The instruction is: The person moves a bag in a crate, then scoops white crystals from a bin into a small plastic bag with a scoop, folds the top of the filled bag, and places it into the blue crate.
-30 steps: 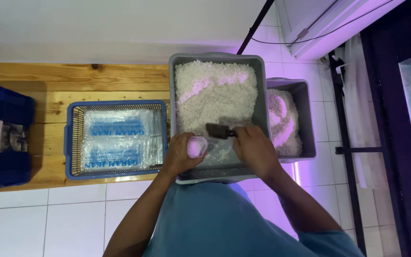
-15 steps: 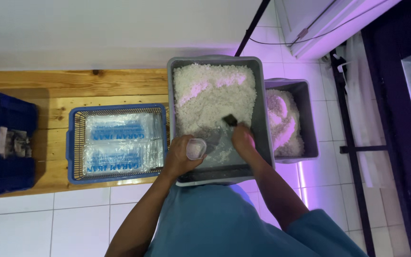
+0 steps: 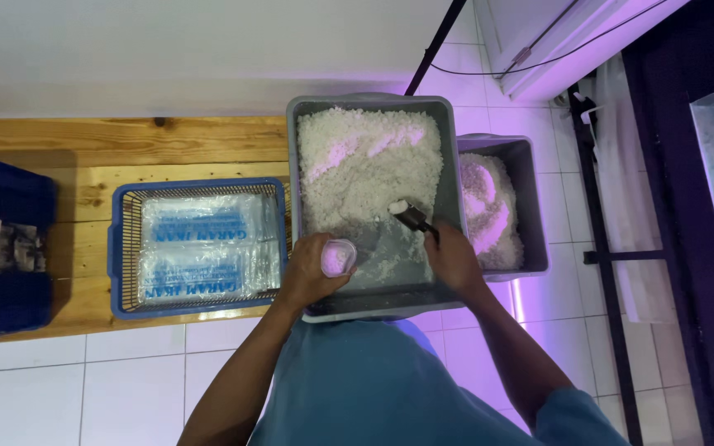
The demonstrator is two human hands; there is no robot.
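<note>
A large grey tub [image 3: 373,106] holds a heap of coarse white granules [image 3: 365,161]. My left hand [image 3: 311,272] grips a small clear plastic bag [image 3: 339,256], partly filled with the granules, over the tub's near end. My right hand [image 3: 452,258] holds a dark scoop [image 3: 411,216] by its handle; the scoop carries a small load of granules and sits just above the heap, to the right of the bag.
A smaller grey bin [image 3: 530,198] with more white granules stands to the right of the tub. A blue wire basket [image 3: 200,248] of filled plastic packets rests on a wooden bench [image 3: 126,136]. A dark blue crate [image 3: 2,248] is at far left. White tiled floor lies below.
My right hand has pushed the scoop from beside the bag out into the heap and lifted it with granules. My left hand keeps the bag in about the same place.
</note>
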